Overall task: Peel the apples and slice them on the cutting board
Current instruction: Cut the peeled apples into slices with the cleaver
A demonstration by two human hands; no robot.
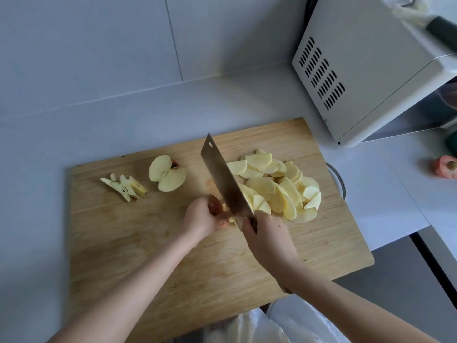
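Both my arms are bare as far up as I can see. My left arm [138, 276] is at 7 o'clock and my right arm [346, 300] at 5 o'clock. My right hand [268, 233] has one tiny dark dot on its back.

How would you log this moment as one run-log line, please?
slicing | left hand holds red-skinned apple piece | right hand grips broad steel cleaver | pale apple slices piled on wooden cutting board

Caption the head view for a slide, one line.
Right hand holds a cleaver against the apple piece the left hand grips; slices, a half and cores lie on the board.
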